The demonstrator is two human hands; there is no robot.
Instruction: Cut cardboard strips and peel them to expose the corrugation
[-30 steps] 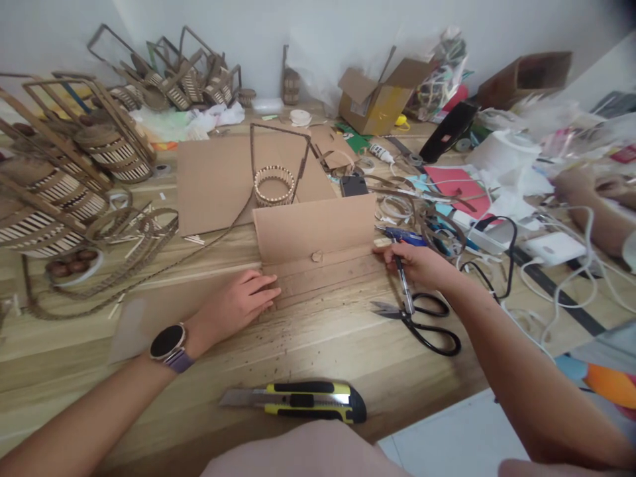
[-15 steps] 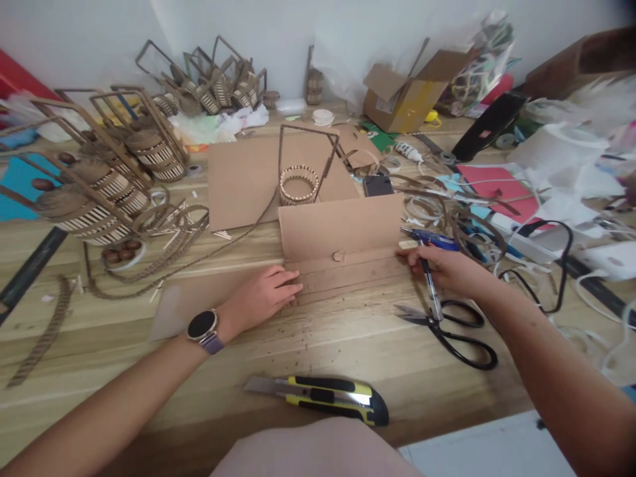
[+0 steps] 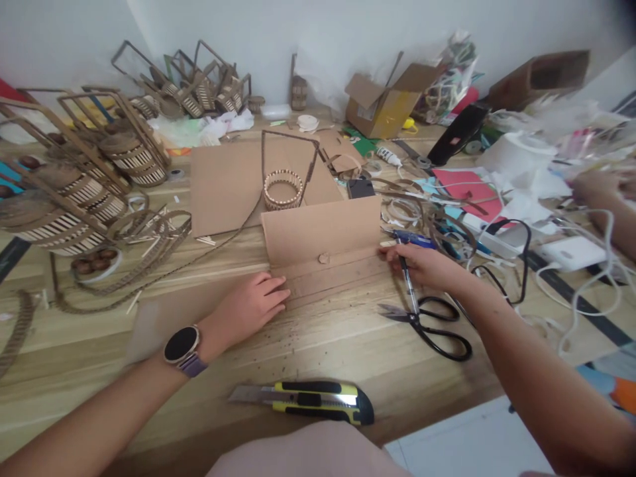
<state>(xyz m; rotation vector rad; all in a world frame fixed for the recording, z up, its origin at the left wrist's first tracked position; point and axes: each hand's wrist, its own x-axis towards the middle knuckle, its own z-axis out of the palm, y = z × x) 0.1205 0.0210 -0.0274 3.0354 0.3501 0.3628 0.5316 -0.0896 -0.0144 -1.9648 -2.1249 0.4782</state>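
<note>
A folded piece of brown cardboard (image 3: 322, 232) with pencil-like lines along its lower strip lies in front of me. My left hand (image 3: 253, 301) rests flat on its lower left corner, fingers stretched out. At the right edge, the fingertips of my right hand (image 3: 417, 264) touch the cardboard. A pen (image 3: 408, 285) is tucked in that same hand, pointing down towards the black-handled scissors (image 3: 437, 324). Nearer to my body lies a yellow and black utility knife (image 3: 318, 401), its blade out to the left.
Behind the cardboard stands a small handled basket (image 3: 283, 189) on a larger cardboard sheet (image 3: 223, 185). Several woven baskets (image 3: 134, 156) crowd the left. Cables, strips and a blue glue gun (image 3: 415, 239) clutter the right, where another person's hand (image 3: 599, 189) shows.
The view has swung to the right, bringing another person's hand into sight at the right edge. Both my hands keep their places on the cardboard, and the pen stays in my right hand.
</note>
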